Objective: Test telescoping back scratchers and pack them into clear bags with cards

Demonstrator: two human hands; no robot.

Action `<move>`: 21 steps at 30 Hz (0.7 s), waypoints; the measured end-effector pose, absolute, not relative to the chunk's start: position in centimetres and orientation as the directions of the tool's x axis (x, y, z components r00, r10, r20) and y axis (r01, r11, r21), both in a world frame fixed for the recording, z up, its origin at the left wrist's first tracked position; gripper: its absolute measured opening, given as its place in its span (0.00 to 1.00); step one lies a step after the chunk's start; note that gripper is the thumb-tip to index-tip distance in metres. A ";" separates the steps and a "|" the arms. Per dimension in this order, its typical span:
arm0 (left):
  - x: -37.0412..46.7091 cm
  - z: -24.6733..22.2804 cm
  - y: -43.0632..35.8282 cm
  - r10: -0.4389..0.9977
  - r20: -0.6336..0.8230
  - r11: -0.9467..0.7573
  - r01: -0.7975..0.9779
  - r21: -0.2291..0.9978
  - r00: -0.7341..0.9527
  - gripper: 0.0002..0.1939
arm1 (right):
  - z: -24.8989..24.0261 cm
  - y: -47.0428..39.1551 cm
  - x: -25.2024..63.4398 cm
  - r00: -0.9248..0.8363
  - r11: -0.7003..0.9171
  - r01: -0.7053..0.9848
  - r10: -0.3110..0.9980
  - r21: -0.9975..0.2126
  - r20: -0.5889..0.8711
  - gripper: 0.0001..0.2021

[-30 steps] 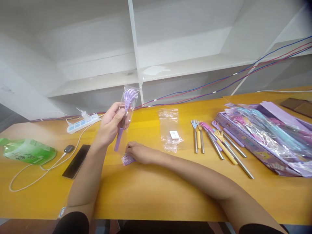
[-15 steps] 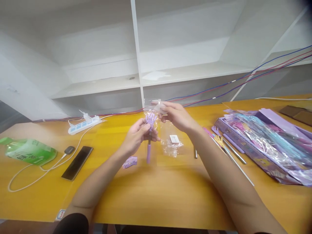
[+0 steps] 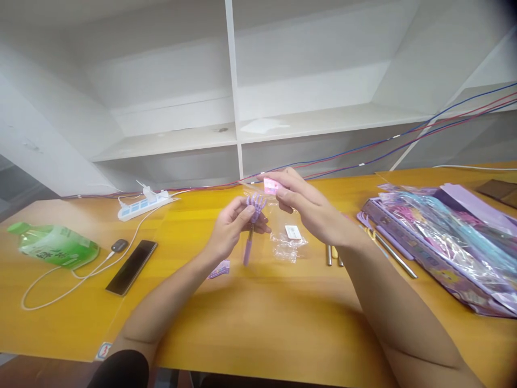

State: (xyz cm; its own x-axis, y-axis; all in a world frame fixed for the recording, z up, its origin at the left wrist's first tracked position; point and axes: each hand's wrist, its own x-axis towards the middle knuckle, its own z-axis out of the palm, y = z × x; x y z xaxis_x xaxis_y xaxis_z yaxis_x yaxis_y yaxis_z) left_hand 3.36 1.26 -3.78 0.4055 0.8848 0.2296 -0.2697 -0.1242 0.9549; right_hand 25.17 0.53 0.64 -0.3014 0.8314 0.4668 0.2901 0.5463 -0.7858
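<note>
Near the middle of the desk, my left hand (image 3: 231, 225) is closed round a purple back scratcher (image 3: 247, 252). Its claw-shaped head points up and its purple handle hangs below the fingers. Pinched in my right hand (image 3: 302, 200), just above and to the right of that head, is a small pink card (image 3: 271, 186). Some clear plastic film shows between the two hands; which hand holds it I cannot tell. A clear plastic bag (image 3: 285, 252) with a white label lies flat on the desk beneath my right hand. A small purple card (image 3: 219, 269) rests beside my left wrist.
Loose back scratchers (image 3: 398, 258) lie right of my right forearm, partly hidden. Beyond them stands a purple box (image 3: 440, 275) of wrapped ones. To the left are a phone (image 3: 131, 268), a green bottle (image 3: 58, 245), a power strip (image 3: 143, 206) and white cable. Shelving rises behind.
A pink card now shows in my right hand, where there was clear plastic before. The plastic round the scratcher's head has shifted. The whole view has swung slightly left.
</note>
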 end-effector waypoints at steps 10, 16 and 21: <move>3.3 -3.7 1.1 0.897 0.246 -0.130 -0.314 0.941 0.366 0.22 | 1.0 0.5 25.2 -0.219 0.754 0.415 0.625 -0.508 0.749 0.02; 3.4 -3.4 0.7 0.901 0.266 -0.150 -0.329 0.932 0.343 0.21 | 1.2 0.1 25.0 -0.198 0.796 0.386 0.564 -0.465 0.801 0.03; 3.4 -3.6 0.4 0.917 0.253 -0.147 -0.330 0.933 0.308 0.21 | 1.7 0.2 24.5 -0.205 0.834 0.550 0.087 0.041 0.975 0.10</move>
